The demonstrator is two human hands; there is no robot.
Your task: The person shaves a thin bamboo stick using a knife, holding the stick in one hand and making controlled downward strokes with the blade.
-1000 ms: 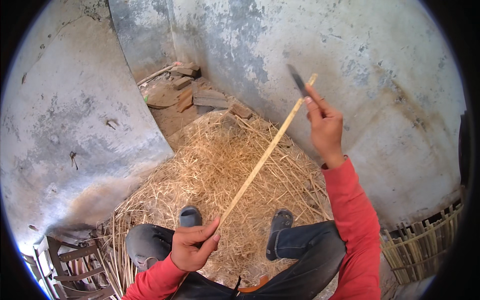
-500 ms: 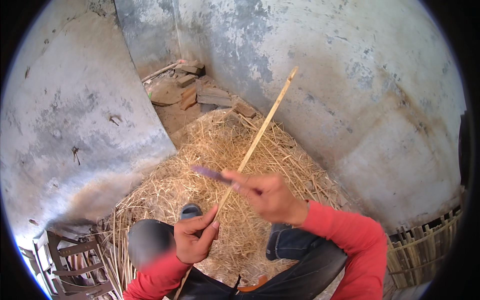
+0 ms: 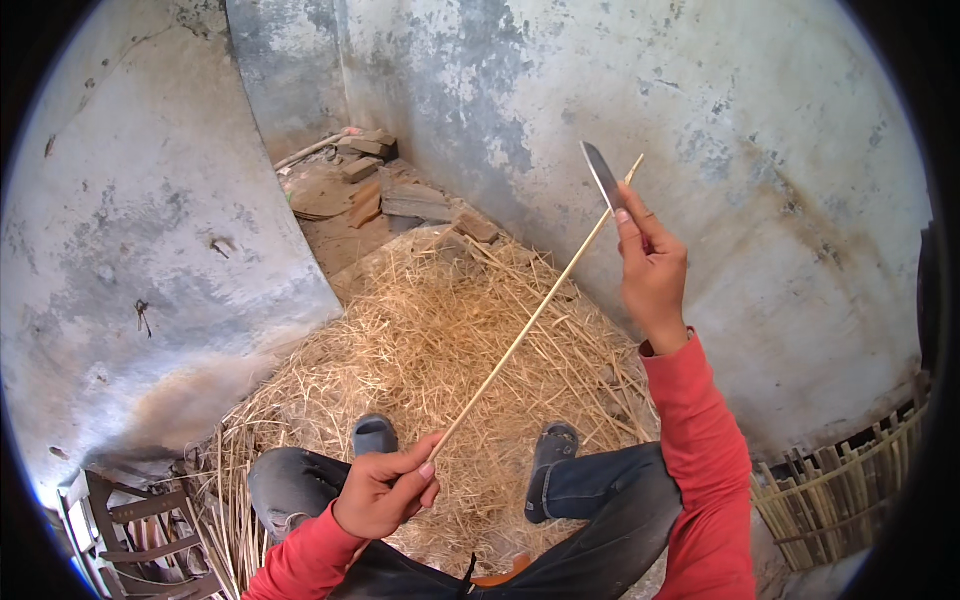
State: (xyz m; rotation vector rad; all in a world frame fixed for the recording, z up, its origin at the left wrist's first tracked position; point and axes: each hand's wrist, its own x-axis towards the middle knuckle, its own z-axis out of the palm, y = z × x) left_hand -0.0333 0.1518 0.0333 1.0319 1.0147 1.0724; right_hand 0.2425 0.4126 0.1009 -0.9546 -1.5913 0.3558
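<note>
- left hand was closed on the near end of a thin bamboo strip.
- the strip's long axis ran up and away to the right.
- right hand gripped a knife, its blade touching the strip's far tip.

A long, thin, pale bamboo strip slants up to the right above the straw; a knife with a grey pointed blade stands upright, just beside the strip's upper end
</note>
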